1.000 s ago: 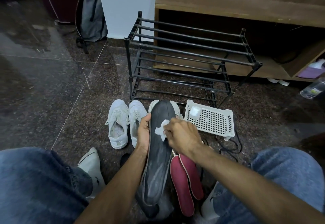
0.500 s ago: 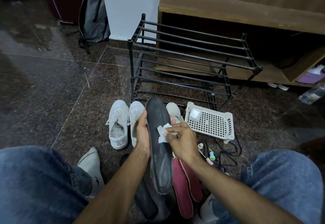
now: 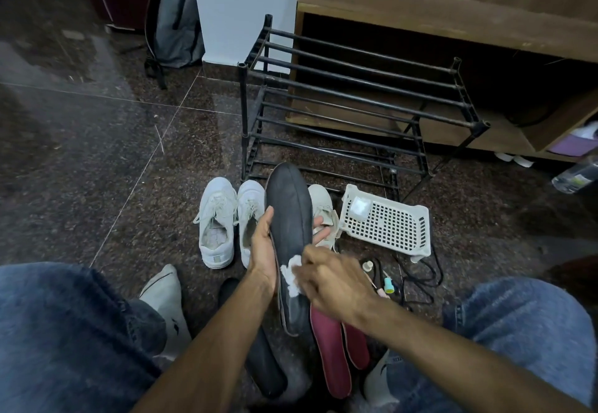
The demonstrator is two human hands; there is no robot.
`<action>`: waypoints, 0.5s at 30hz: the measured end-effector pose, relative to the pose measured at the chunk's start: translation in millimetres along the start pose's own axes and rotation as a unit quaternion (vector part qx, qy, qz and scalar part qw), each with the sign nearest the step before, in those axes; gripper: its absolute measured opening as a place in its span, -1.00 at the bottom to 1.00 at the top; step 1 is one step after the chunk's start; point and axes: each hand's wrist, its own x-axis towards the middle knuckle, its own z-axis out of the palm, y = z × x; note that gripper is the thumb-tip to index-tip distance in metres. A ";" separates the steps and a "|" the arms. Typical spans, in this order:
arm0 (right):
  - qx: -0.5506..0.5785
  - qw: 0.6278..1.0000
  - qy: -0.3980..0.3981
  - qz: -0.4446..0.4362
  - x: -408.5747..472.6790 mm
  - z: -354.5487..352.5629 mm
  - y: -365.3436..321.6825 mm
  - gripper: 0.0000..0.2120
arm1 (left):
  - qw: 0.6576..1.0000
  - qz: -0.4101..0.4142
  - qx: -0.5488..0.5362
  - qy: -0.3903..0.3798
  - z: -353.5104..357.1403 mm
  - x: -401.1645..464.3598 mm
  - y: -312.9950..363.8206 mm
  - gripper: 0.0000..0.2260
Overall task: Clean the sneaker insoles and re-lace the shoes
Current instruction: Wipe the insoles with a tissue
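wipe: white crumpled wipe (image 3: pixel 291 275) moved down long dark-grey insole (image 3: pixel 289 228), toward 6 o'clock
left hand (image 3: pixel 263 250): fingers wrapped round insole
right hand (image 3: pixel 335 281): fingers pinch wipe against insole

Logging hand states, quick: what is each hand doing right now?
Left hand: grips the dark insole, thumb on one edge, fingers on the other.
Right hand: presses a white wipe onto that insole.

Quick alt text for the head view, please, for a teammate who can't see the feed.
A seated person's left hand holds a dark insole upright while the right hand presses a white wipe against it. Two red insoles and white sneakers lie on the floor before a black rack, beside a white basket.
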 end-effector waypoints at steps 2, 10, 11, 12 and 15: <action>-0.025 1.000 0.004 -0.007 6.9 -10.1 1.6 -0.74 | 1.000 0.006 0.006 -0.012 1.7 2.0 -0.6 -0.37; -0.032 0.996 0.009 0.079 39.8 -26.4 22.6 -0.82 | 0.999 0.030 0.029 -0.014 10.2 -0.7 2.7 -0.50; -0.011 0.999 0.001 0.036 26.2 -23.3 11.2 -0.83 | 1.000 0.012 0.005 -0.023 9.1 -1.2 4.9 -0.44; 0.012 1.000 -0.004 0.000 11.8 -21.7 0.7 -0.81 | 1.000 0.001 -0.007 -0.029 8.4 0.0 5.9 -0.37; 0.004 0.999 0.014 -0.036 4.1 -21.4 2.1 -0.76 | 0.999 0.008 -0.024 -0.030 9.1 3.5 4.1 -0.39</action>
